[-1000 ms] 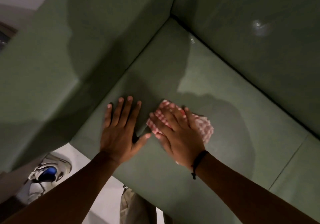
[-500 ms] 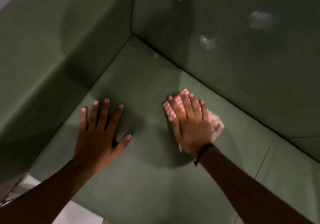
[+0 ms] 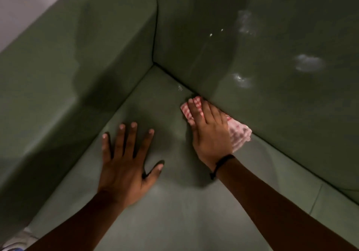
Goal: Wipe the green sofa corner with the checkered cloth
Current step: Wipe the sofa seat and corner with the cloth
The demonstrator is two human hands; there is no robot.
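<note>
The green sofa's seat meets its armrest and backrest in a corner at upper centre. My right hand lies flat on a red-and-white checkered cloth, pressing it onto the seat against the foot of the backrest, a little right of the corner. The cloth shows beyond my fingertips and to the right of my palm. My left hand rests flat on the seat with its fingers spread, holding nothing.
Pale smudges and small bright specks mark the backrest above the cloth, and one speck lies on the seat near the corner. A seam between seat cushions runs at lower right. A strip of light wall shows at top left.
My right hand has slid the cloth away from me across the seat, up to the backrest near the corner. My left hand stayed flat on the seat. The view has shifted toward the corner.
</note>
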